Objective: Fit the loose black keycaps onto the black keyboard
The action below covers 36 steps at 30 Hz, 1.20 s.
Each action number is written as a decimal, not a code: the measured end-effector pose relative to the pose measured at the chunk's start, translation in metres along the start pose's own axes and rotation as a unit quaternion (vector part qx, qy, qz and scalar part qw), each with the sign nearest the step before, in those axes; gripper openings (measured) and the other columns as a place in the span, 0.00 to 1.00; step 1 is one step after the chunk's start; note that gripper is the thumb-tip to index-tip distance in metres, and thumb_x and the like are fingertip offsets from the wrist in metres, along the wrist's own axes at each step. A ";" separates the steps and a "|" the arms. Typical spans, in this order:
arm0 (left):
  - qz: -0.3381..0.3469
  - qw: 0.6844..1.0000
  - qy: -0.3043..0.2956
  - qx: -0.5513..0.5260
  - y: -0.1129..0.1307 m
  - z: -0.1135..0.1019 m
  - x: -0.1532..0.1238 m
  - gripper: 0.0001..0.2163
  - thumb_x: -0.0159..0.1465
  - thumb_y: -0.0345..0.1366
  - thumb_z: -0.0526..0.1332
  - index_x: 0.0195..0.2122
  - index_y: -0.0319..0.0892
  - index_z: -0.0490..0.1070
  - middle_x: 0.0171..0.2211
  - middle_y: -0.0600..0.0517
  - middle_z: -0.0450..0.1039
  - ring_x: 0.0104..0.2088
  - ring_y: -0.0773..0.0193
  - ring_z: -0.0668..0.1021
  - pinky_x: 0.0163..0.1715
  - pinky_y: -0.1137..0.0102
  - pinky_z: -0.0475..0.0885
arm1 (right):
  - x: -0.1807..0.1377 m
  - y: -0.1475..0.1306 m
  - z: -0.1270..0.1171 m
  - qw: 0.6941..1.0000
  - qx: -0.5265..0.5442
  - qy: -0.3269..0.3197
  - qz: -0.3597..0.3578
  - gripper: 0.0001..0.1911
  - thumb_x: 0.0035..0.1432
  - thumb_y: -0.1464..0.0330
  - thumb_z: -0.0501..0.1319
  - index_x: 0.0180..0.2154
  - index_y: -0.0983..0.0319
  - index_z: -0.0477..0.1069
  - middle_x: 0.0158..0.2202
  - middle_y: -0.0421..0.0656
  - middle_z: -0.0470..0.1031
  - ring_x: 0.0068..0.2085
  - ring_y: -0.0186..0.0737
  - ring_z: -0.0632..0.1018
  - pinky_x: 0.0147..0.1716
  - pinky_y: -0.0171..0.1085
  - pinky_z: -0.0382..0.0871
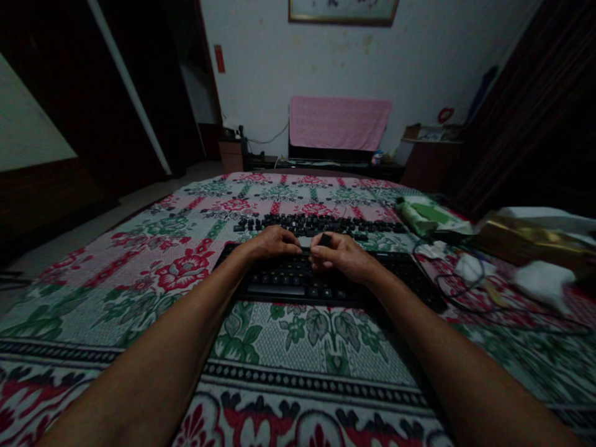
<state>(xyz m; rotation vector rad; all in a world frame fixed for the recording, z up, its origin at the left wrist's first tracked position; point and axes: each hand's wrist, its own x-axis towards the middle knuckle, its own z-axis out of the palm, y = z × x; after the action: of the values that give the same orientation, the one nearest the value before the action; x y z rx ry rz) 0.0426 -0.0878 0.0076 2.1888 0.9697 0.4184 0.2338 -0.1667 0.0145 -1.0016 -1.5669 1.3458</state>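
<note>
Head view: The right hand (347, 254) has its fingers clamped on a small black piece (326, 239), too dark to identify. The left hand (272, 241) is just beside; whether its fingers grip anything cannot be told. Beneath the fingers, the keyboard (274, 290) is partly hidden. Beyond them, loose keycaps (302, 221) blur together.

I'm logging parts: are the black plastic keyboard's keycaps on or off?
Many off: black keycaps lie beyond the keyboard; how many are fitted, I cannot tell.

Black keyboard (279, 289) lying flat, small dark piece (326, 239) held above, loose keycaps (307, 222) beyond
</note>
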 end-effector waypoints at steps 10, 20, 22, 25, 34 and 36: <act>0.010 1.000 -0.012 -0.024 0.012 0.002 0.000 0.16 0.50 0.40 0.63 0.39 0.39 0.76 0.33 0.52 0.76 0.34 0.64 0.74 0.34 0.73 0.67 | 0.006 0.011 -0.011 0.990 -0.088 0.107 -0.006 0.10 0.49 0.63 0.60 0.32 0.62 0.65 0.22 0.37 0.69 0.23 0.31 0.72 0.19 0.29 0.67; 0.113 0.993 -0.033 0.018 0.010 0.013 0.002 0.12 0.52 0.40 0.63 0.36 0.40 0.76 0.41 0.51 0.74 0.40 0.65 0.74 0.42 0.74 0.66 | 0.006 0.014 -0.015 0.992 -0.100 0.082 -0.013 0.12 0.47 0.63 0.62 0.33 0.62 0.67 0.25 0.38 0.73 0.25 0.31 0.73 0.21 0.28 0.68; 0.124 0.991 -0.012 0.057 0.012 0.014 0.002 0.11 0.53 0.40 0.63 0.35 0.41 0.76 0.39 0.51 0.74 0.39 0.65 0.74 0.41 0.74 0.66 | 0.006 0.014 -0.014 0.991 -0.101 0.092 -0.011 0.12 0.47 0.63 0.62 0.32 0.62 0.67 0.25 0.38 0.73 0.24 0.31 0.73 0.20 0.29 0.68; 0.145 0.980 0.015 0.133 0.019 0.018 0.000 0.09 0.54 0.39 0.61 0.33 0.41 0.75 0.36 0.52 0.74 0.36 0.65 0.74 0.38 0.74 0.65 | 0.006 0.012 -0.013 0.990 -0.098 0.098 -0.015 0.11 0.46 0.63 0.62 0.32 0.62 0.67 0.25 0.37 0.72 0.24 0.31 0.73 0.20 0.28 0.67; 0.167 0.971 0.010 0.172 0.024 0.018 0.000 0.09 0.55 0.39 0.60 0.33 0.40 0.74 0.34 0.52 0.73 0.34 0.66 0.73 0.35 0.74 0.64 | 0.004 0.009 -0.011 0.992 -0.075 0.103 -0.020 0.12 0.45 0.63 0.63 0.31 0.62 0.66 0.23 0.38 0.72 0.22 0.30 0.72 0.19 0.28 0.66; 0.168 0.974 0.003 0.151 0.022 0.017 0.000 0.09 0.56 0.39 0.60 0.34 0.40 0.74 0.35 0.52 0.73 0.35 0.66 0.73 0.36 0.74 0.65 | 0.004 0.008 -0.010 0.991 -0.056 0.121 -0.005 0.12 0.45 0.62 0.63 0.31 0.62 0.65 0.23 0.38 0.72 0.23 0.31 0.73 0.20 0.29 0.68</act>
<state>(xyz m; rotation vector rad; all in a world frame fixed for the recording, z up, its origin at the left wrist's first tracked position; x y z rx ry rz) 0.0635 -0.1062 0.0111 2.6445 0.6984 0.4552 0.2427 -0.1590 0.0081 -1.1782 -1.4716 1.0941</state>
